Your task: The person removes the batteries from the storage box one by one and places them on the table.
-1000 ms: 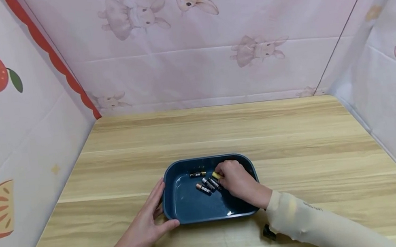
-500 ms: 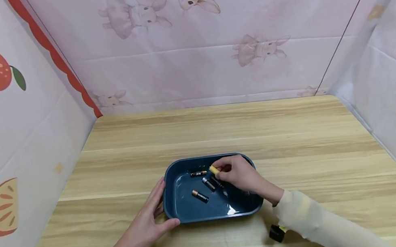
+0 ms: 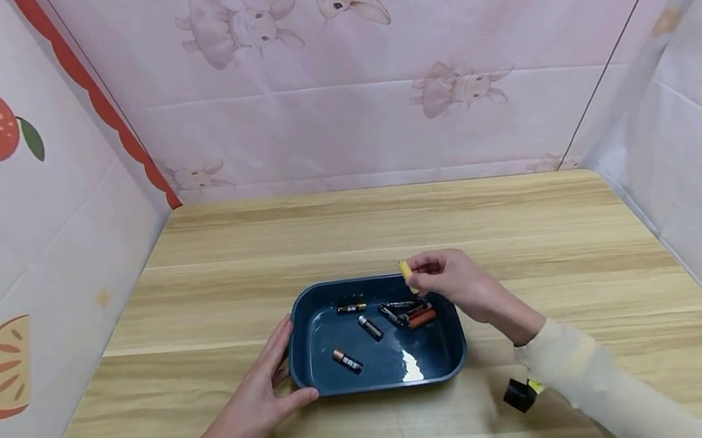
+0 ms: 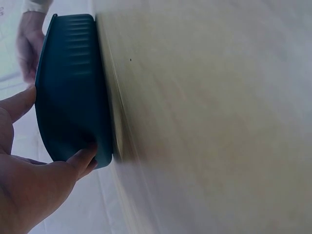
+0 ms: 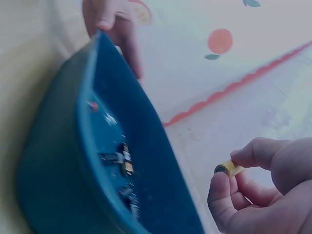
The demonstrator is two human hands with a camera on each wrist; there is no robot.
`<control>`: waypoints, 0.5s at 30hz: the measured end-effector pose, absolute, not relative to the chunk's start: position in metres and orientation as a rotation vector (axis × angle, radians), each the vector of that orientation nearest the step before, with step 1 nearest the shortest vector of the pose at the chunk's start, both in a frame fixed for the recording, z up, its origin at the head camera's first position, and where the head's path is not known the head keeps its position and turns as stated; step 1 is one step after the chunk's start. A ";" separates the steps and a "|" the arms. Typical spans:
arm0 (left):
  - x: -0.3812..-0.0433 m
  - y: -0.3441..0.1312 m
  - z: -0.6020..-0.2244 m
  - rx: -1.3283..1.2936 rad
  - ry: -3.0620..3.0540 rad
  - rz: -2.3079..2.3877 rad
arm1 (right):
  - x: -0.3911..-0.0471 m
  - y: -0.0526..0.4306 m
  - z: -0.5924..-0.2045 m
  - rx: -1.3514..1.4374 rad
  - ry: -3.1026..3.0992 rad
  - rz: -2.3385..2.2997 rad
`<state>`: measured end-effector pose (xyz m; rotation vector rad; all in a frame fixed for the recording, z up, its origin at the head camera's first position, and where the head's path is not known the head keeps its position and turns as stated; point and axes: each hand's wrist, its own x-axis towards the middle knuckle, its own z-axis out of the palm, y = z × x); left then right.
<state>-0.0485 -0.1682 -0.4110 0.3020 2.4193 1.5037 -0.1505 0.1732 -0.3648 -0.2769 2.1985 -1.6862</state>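
Note:
In the head view a deep blue plastic tray [image 3: 381, 387] stands on the table with several batteries inside. My left hand [image 3: 257, 396] rests against its left end, fingers along the side and thumb at the near corner. My right hand [image 3: 462, 282] pinches a yellow battery [image 3: 405, 273] between thumb and fingers, above the tray's far right rim. The right wrist view shows this battery [image 5: 228, 168] end on. A copper-topped black battery [image 3: 348, 361] lies near the front of the tray. Toward the right an orange battery [image 3: 421, 318] lies among dark ones, partly overlapping.
The wood-grain table [image 3: 202, 279] reaches back to a pink rabbit-print curtain [image 3: 342, 140]. White fruit-print cloths [image 3: 69, 258] flank it. A small black device [image 3: 520, 395] is at the right wrist.
My right hand has lifted the yellow battery from the pile and moved it right and away, over the rim. The copper-topped battery has shifted left and nearer. The left hand has stayed put.

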 end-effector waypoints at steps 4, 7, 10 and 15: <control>-0.048 -0.168 -0.412 0.316 2.406 1.522 | -0.153 0.190 -0.358 -0.280 2.222 -1.733; -0.047 -0.169 -0.413 0.320 2.407 1.523 | -0.156 0.201 -0.353 -0.254 2.222 -1.777; -0.047 -0.169 -0.413 0.324 2.408 1.525 | -0.159 0.211 -0.347 -0.217 2.246 -1.788; -0.048 -0.168 -0.413 0.316 2.415 1.514 | -0.165 0.226 -0.342 -0.123 2.278 -1.803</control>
